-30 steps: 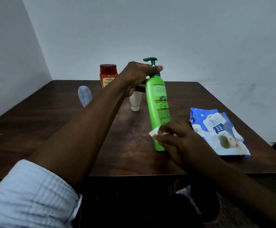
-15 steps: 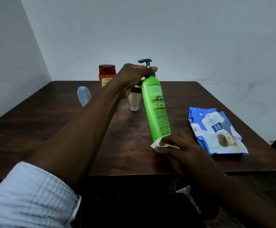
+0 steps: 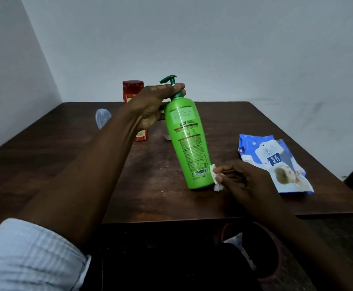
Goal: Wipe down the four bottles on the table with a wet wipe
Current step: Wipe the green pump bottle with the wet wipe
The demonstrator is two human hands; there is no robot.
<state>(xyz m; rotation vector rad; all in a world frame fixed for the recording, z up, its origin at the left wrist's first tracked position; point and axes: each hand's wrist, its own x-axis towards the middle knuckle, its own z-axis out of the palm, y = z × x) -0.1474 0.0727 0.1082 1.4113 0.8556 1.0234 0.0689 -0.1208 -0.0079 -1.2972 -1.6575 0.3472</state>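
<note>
The left hand (image 3: 152,106) grips the green bottle (image 3: 189,143) by its neck on the table (image 3: 66,164), tipped further left now, and the right hand (image 3: 245,181) pinches the wet wipe (image 3: 214,179) at its bottom right, so this bottle looks nearly wiped.

On the table (image 3: 66,164), the jar (image 3: 132,89) stands behind the pump bottle (image 3: 189,148), wipes pack (image 3: 276,162) right.

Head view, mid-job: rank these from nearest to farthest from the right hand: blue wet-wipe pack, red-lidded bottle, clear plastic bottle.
1. Nearest: blue wet-wipe pack, lying flat just right of the right hand.
2. Next: red-lidded bottle, standing at the back, left of centre.
3. Farthest: clear plastic bottle, further left again, at the back.
</note>
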